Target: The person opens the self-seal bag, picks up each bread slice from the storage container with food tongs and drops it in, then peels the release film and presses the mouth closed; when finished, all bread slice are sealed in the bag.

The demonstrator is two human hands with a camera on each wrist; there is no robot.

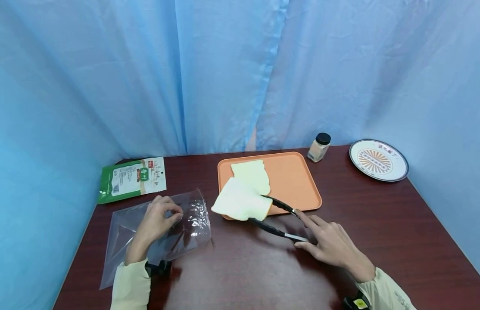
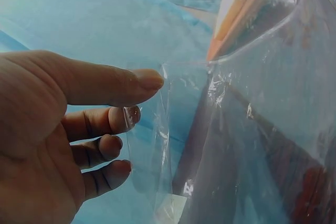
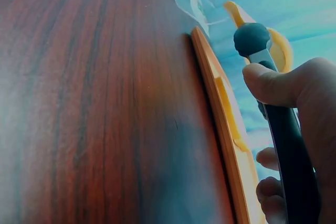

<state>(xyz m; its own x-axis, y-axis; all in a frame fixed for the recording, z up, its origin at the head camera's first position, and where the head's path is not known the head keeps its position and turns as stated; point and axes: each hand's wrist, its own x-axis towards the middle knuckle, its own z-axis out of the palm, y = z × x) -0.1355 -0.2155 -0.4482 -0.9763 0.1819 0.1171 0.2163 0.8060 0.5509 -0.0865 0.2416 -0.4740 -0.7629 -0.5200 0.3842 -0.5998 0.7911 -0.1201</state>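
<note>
My left hand [image 1: 156, 219] pinches the edge of a clear plastic bag [image 1: 197, 217] between thumb and forefinger, at the left of the table. In the left wrist view the film of the bag [image 2: 241, 103] spreads out past the fingertips. With my right hand [image 1: 333, 243] I hold black-tipped tongs [image 1: 268, 227], thumb on one arm and fingers along the other. Between the tong tips is a slice of bread [image 1: 240, 200], raised over the front left corner of an orange tray [image 1: 296, 183]. Another bread slice [image 1: 249, 170] lies on the tray, partly hidden by the held one.
A green and white packet [image 1: 133, 178] lies at the back left, behind the bag. Behind the tray's right corner stands a small black-lidded jar [image 1: 319, 147]. A patterned plate [image 1: 395, 165] is at the back right. Blue curtains [image 1: 224, 77] enclose the table's back and sides.
</note>
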